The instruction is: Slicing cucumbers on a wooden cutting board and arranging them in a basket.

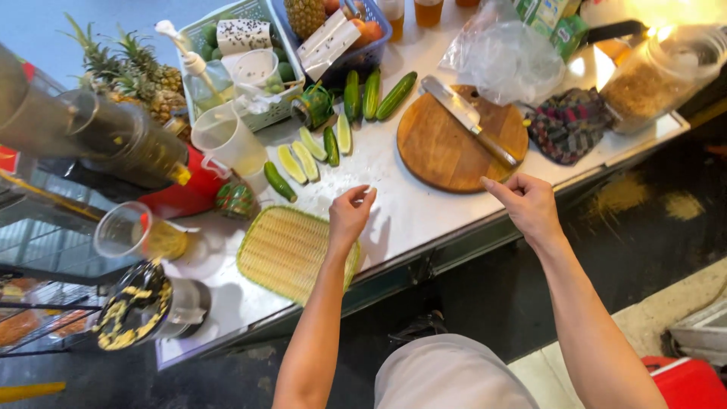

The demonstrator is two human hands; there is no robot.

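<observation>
Left hand (350, 213) over the white counter (409, 212), fingertips pinched narrow with nothing visible between them, just beside the woven bamboo tray (284, 254) and near the cucumber slices (303, 159). Right hand (528, 203) loosely curled and empty, hovering at the near edge of the round wooden cutting board (443, 148), knife (469, 121) lying across it.

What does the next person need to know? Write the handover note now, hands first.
Left hand: fingertips pinched just above the table, beside the woven tray; I can't tell whether it holds anything.
Right hand: empty, loosely curled, at the near edge of the cutting board.
Knife: lying on the board.
Done: cucumber halves lie cut on the table.
Not done: whole cucumbers behind them are uncut.
</observation>
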